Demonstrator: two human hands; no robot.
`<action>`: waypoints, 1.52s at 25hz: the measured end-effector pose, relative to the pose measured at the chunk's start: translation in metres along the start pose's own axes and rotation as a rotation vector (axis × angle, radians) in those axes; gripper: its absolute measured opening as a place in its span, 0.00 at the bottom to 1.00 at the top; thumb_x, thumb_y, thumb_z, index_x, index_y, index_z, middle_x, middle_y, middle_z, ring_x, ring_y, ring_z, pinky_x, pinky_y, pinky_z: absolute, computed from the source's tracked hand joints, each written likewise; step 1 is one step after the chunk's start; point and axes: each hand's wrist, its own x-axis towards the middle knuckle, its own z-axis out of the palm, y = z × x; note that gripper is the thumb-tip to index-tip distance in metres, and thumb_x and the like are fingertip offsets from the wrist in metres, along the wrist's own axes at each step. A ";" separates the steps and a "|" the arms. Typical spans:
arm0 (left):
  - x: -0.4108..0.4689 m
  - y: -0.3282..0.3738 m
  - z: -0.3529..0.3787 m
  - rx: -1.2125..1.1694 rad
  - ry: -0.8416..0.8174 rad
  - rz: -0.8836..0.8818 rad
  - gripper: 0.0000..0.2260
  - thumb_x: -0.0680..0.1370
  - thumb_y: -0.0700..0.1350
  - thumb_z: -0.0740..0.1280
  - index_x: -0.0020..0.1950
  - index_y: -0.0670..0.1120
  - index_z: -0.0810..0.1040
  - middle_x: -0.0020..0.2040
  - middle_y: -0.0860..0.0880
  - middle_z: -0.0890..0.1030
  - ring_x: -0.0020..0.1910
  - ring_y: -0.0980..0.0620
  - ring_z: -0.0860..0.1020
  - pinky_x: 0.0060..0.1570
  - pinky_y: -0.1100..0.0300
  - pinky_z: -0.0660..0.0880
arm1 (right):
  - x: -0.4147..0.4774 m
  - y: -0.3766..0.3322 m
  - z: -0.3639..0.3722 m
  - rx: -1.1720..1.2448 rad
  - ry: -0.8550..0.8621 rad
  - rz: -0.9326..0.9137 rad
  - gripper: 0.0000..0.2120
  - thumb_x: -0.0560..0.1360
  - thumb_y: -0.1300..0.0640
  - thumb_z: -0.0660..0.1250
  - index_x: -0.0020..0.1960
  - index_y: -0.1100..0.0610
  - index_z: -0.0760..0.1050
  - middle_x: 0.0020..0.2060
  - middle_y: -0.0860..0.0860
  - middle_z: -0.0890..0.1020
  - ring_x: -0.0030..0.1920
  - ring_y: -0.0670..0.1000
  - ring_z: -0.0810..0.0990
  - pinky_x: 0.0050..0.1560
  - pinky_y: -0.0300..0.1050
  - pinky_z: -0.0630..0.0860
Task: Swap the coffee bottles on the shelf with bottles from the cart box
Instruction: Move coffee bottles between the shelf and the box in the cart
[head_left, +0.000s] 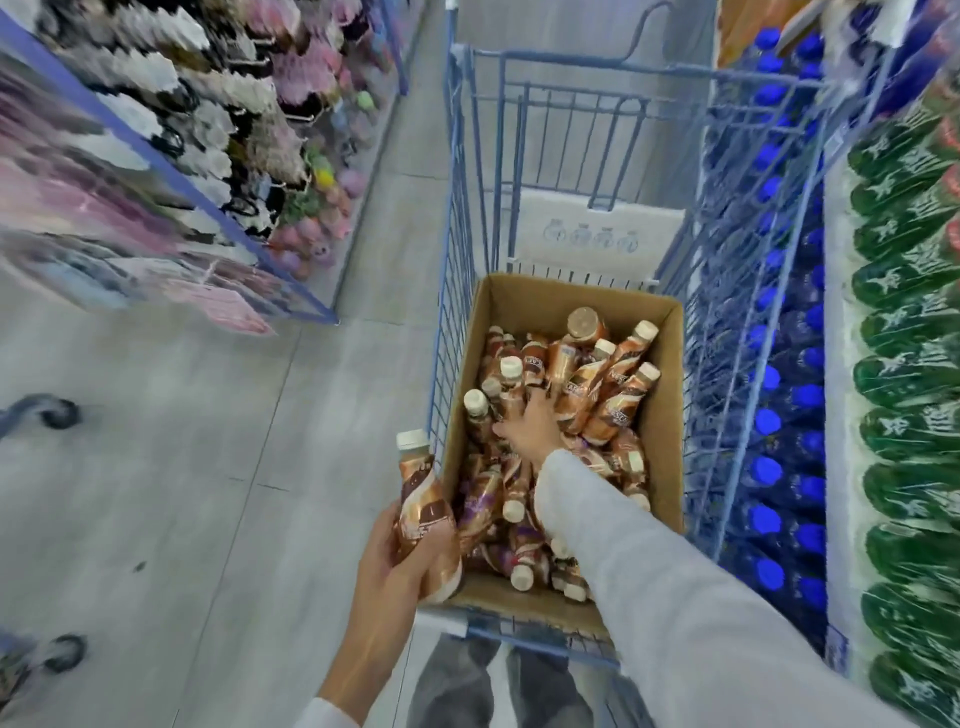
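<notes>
A cardboard box (662, 431) sits in a blue wire cart (587, 104) and holds several brown coffee bottles with cream caps (618, 400). My left hand (395, 566) grips one coffee bottle (423, 499) upright just outside the cart's near left corner; a second bottle seems tucked under it. My right hand (530, 426) reaches down into the box, its fingers spread over bottles in the middle of the pile. Whether it grips one is hidden.
Shelves on the right hold blue-capped bottles (769, 467) and green bottles (914, 364). Racks of pink and white goods (208, 130) line the left side of the aisle. Two cart wheels (60, 413) show at the far left on the grey floor.
</notes>
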 end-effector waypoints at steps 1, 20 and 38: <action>0.001 0.000 -0.004 0.001 -0.003 0.004 0.15 0.77 0.42 0.72 0.62 0.53 0.78 0.50 0.55 0.86 0.47 0.58 0.84 0.39 0.68 0.79 | 0.008 0.000 0.007 -0.021 0.013 0.002 0.35 0.68 0.58 0.77 0.70 0.58 0.65 0.65 0.57 0.72 0.66 0.59 0.73 0.68 0.52 0.71; -0.062 0.092 0.076 0.104 -0.624 0.284 0.18 0.77 0.38 0.71 0.65 0.51 0.80 0.57 0.48 0.86 0.57 0.46 0.83 0.58 0.49 0.78 | -0.331 0.015 -0.129 0.608 0.579 -0.204 0.21 0.64 0.46 0.80 0.53 0.43 0.75 0.49 0.47 0.82 0.47 0.44 0.82 0.51 0.46 0.79; -0.393 0.021 0.315 0.324 -1.587 0.512 0.16 0.69 0.43 0.78 0.57 0.49 0.84 0.51 0.45 0.87 0.51 0.46 0.85 0.47 0.57 0.80 | -0.654 0.218 -0.247 0.846 1.564 0.002 0.17 0.66 0.49 0.79 0.49 0.45 0.74 0.41 0.47 0.83 0.40 0.49 0.83 0.41 0.48 0.83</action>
